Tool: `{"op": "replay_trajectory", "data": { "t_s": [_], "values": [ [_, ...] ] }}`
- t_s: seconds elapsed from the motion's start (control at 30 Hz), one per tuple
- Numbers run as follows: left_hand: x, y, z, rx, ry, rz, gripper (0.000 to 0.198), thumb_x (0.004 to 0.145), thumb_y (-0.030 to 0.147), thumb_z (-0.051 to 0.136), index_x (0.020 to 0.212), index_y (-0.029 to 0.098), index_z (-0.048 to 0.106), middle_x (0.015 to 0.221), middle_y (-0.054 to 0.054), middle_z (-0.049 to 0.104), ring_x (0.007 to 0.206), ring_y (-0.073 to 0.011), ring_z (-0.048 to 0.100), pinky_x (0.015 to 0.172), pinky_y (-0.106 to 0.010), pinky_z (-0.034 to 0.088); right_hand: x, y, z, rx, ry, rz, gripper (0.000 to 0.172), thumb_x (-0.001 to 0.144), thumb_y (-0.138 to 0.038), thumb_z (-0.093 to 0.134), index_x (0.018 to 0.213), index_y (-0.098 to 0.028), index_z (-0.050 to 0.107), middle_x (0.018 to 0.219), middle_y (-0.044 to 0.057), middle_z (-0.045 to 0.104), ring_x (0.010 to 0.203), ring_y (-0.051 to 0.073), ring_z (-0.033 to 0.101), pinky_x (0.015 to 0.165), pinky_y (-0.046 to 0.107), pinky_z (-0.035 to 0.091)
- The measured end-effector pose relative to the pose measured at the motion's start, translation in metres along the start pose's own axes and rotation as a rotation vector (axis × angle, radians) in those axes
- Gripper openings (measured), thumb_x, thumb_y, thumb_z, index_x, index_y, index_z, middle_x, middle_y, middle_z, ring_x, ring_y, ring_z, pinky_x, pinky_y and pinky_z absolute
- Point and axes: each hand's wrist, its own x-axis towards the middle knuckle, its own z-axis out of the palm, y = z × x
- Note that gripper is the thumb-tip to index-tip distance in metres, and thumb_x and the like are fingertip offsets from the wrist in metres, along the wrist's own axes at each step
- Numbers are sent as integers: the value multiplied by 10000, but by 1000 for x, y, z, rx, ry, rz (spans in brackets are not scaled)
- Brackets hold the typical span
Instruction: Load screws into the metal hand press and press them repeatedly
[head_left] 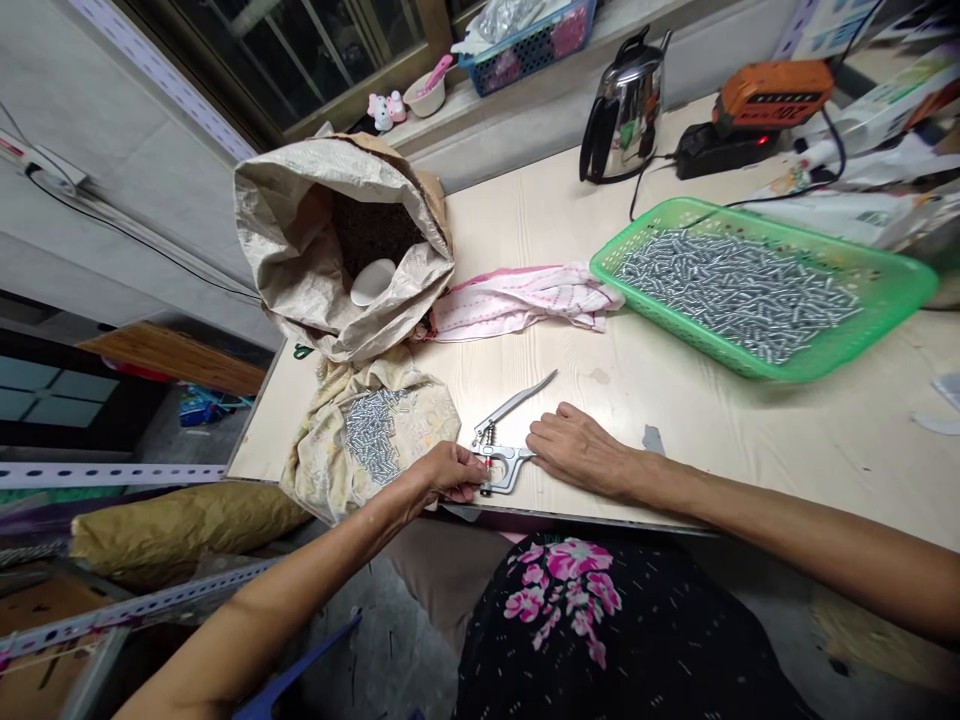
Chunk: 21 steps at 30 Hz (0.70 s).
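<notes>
Head view looks down on a pale wooden table [675, 420] with both hands at its near edge. The left hand [448, 472] has its fingers curled narrowly at the jaw end of a metal snap press tool [504, 452]; it seems to pinch something small there, though the piece is too tiny to make out. The right hand [577, 448], at three o'clock of the tool, rests palm down with loosely bent fingers touching the tool's body, gripping nothing that can be seen. The tool lies flat on the table, its long handle pointing toward one o'clock. At nine o'clock of the left hand, a crumpled cloth [330, 450] holds a heap of small silver pins [371, 440]. At twelve o'clock stands an open paper sack [300, 250] with a white scoop [373, 281] inside. At two o'clock sits a green basket [885, 300] filled with more silver pieces, a pink-and-white cloth [525, 295] beside it.
</notes>
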Motion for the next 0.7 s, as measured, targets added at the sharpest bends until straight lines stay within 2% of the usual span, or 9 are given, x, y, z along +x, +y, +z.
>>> {"op": "replay_trajectory", "data": {
  "t_s": [0.03,0.07,0.13,0.2,0.23,0.3,0.43,0.6,0.7],
  "values": [
    [0,0,0,-9,-8,-17,327,547,371,837,634,136,626,423,23,581,388,-84,509,451,-195,412,0,3,-4,22,-22,14,193,956,-310,453,901,-171,575,901,62,617,830,198,491,745,347,306],
    [-1,0,0,-18,-13,-30,330,544,371,842,651,133,640,427,21,588,390,-84,515,457,-195,418,-1,8,-8,40,-28,36,286,937,-428,489,1002,-165,581,1037,100,617,948,232,503,800,369,330],
    [-2,0,0,-27,-9,-42,329,547,371,844,675,128,661,429,19,592,388,-82,515,458,-192,417,-1,19,-15,59,-17,95,620,843,-631,541,1239,-154,512,1310,176,506,1197,322,419,939,463,324],
    [-3,1,0,-24,-2,-46,315,562,365,838,684,127,673,430,17,592,383,-79,507,453,-191,409,0,29,-20,57,-29,138,897,740,-734,583,1389,-145,392,1423,220,397,1325,395,292,1028,577,244],
    [-3,1,1,-20,0,-48,307,568,361,836,683,126,674,429,17,592,381,-78,503,451,-190,405,0,32,-21,54,-54,146,962,705,-747,606,1413,-142,364,1419,230,400,1337,416,275,1041,618,212],
    [-4,2,2,-15,5,-51,296,573,353,833,676,126,673,425,18,588,380,-76,499,450,-189,401,3,35,-22,52,-113,143,975,684,-716,649,1415,-136,365,1349,231,469,1296,421,341,1044,662,187],
    [-4,5,3,-10,8,-52,272,591,336,818,671,126,665,417,25,577,382,-73,495,451,-186,396,5,27,-26,28,-164,167,855,717,-551,708,1379,-105,401,1162,193,580,1105,353,506,1055,662,195],
    [-8,5,3,110,34,-40,240,693,348,749,688,126,657,439,32,557,410,-87,493,486,-213,414,2,13,-34,-2,-158,169,666,788,-402,682,1346,-141,428,1051,116,616,1003,286,536,1087,622,180],
    [-18,3,12,431,272,183,271,796,373,664,674,132,645,562,-4,586,558,-141,566,592,-270,464,0,9,-35,-10,-170,169,647,824,-378,654,1368,-135,401,1041,97,612,1000,269,535,1100,591,181]
  ]
}}
